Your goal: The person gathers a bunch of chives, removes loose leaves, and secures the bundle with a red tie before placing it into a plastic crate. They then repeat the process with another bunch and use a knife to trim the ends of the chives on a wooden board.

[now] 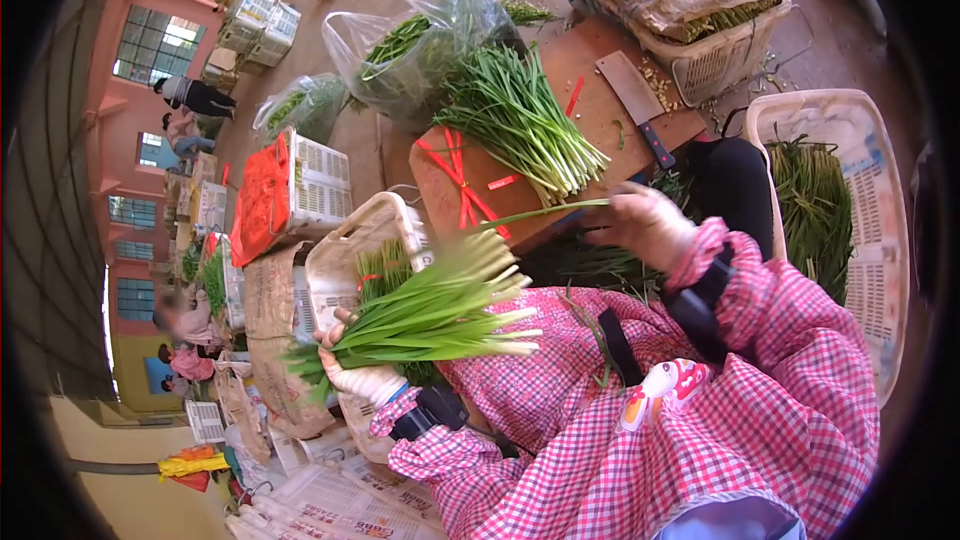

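Note:
My left hand (352,365) is closed around the leafy end of a loose bunch of garlic chives (430,315), whose pale stems fan out to the right. Held in the fingers of my right hand (645,227) is a long single chive stalk (550,210), stretching left above the bunch; this hand is partly smeared by motion. In front of me, a pile of trimmed chives (525,120) lies on a wooden board (435,180). Red ties (462,180) lie on the board's left side, and a cleaver (630,90) rests at its right.
A crate of chives (850,110) stands at my right, another crate (350,225) at my left. A sack-covered crate (700,70) sits beyond the cleaver. Plastic bags (440,0) of greens stand behind the board. Several people are in the background at left.

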The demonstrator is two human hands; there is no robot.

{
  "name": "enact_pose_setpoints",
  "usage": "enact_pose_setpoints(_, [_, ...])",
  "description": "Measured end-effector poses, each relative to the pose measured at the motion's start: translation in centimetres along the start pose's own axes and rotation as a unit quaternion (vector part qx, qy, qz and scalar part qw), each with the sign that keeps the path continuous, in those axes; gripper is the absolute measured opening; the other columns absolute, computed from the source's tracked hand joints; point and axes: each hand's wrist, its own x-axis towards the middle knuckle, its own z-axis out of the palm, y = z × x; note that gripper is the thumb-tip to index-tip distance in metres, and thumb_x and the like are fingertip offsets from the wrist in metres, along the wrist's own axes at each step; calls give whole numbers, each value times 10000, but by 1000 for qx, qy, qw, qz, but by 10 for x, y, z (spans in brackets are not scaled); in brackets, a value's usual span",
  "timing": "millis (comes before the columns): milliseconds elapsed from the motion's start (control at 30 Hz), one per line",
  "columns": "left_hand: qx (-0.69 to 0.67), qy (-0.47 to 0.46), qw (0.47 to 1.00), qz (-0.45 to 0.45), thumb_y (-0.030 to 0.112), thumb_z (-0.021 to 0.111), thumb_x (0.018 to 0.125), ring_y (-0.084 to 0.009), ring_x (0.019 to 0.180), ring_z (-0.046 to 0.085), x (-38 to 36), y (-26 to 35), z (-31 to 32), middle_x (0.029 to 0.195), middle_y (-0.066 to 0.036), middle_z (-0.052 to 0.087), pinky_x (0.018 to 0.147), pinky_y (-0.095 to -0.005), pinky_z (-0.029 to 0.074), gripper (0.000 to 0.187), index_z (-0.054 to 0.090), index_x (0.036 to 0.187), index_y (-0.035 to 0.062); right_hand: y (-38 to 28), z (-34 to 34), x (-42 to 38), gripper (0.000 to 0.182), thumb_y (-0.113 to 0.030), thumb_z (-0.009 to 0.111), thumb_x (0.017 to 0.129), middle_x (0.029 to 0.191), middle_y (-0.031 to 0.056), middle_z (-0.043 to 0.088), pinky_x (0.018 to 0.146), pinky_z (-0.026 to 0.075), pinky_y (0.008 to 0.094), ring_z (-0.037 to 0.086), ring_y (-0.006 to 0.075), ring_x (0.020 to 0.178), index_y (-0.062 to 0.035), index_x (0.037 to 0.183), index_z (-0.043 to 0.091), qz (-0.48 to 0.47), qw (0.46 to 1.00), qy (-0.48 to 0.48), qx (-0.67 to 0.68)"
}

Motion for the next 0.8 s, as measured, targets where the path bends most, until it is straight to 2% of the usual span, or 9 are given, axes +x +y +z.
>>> enact_pose_setpoints(67, [-50, 24, 998, -11, 166, 570, 851, -318, 982, 552, 2, 13, -14, 791, -14, 565, 1062, -501, 322, 148, 637, 950, 79, -32, -32, -15, 276, -163, 662, 798, 974, 138, 653, 850, 496, 419, 639, 271, 905, 0, 1002, 573, 52, 975, 16, -214])
enact_pose_setpoints(100, [-73, 24, 997, -4, 164, 570, 848, -316, 1000, 552, 6, 19, -26, 793, -34, 581, 1044, -502, 346, 131, 658, 868, 69, -49, -37, -24, 250, -167, 657, 786, 882, 133, 654, 794, 510, 396, 651, 261, 855, -8, 969, 596, 43, 880, -69, -469])
enact_pose_setpoints(200, [-79, 49, 994, 60, 161, 563, 851, -315, 1014, 545, -5, 16, -14, 782, -36, 575, 1039, -503, 355, 137, 656, 876, 63, -72, 12, -50, 225, -224, 656, 749, 733, 123, 650, 657, 524, 399, 658, 292, 734, -48, 888, 646, 58, 313, -170, -932])
enact_pose_setpoints(233, [-91, 32, 994, 51, 151, 559, 850, -293, 988, 545, -4, 15, -17, 769, -30, 561, 1049, -497, 343, 136, 653, 888, 60, -67, 19, -53, 242, -257, 650, 738, 717, 118, 646, 634, 523, 416, 643, 329, 706, -80, 902, 649, 9, 328, -174, -928])
enact_pose_setpoints(300, [-98, 19, 994, 54, 149, 557, 852, -282, 965, 544, -4, 9, -11, 765, -26, 556, 1056, -488, 336, 140, 647, 913, 62, -53, 45, -58, 255, -246, 638, 779, 774, 124, 665, 648, 527, 398, 648, 307, 716, -98, 986, 659, -84, 574, -193, -791])
enact_pose_setpoints(367, [-103, 8, 993, 60, 148, 555, 854, -271, 942, 543, -8, 4, -2, 761, -23, 551, 1063, -480, 330, 147, 640, 939, 64, -29, 72, -54, 237, -165, 575, 856, 774, 102, 677, 663, 534, 335, 668, 209, 684, -57, 1055, 642, -21, 779, -201, -594])
enact_pose_setpoints(433, [-57, -8, 994, 94, 146, 559, 853, -229, 901, 539, -14, -2, 13, 759, -20, 547, 1063, -443, 335, 183, 612, 1013, 75, -9, 99, -47, 264, -162, 501, 909, 741, 44, 668, 611, 525, 260, 635, 106, 650, -41, 1113, 615, 200, 897, -116, -376])
enact_pose_setpoints(633, [-10, -25, 990, 140, 139, 573, 849, -149, 884, 542, -41, -3, 65, 740, 8, 553, 1027, -370, 378, 266, 567, 1111, 97, 50, 81, -19, 315, -185, 552, 906, 599, 52, 604, 380, 434, 255, 542, 126, 427, -67, 1197, 572, 315, 920, -91, -213])
enact_pose_setpoints(800, [-5, -87, 986, 139, 111, 568, 839, -136, 888, 551, -51, -4, 81, 738, 18, 586, 995, -331, 408, 288, 561, 1127, 103, 76, 78, -3, 266, -321, 665, 863, 563, -26, 551, 407, 351, 227, 445, 73, 417, -103, 1012, 694, 175, 916, -123, -341])
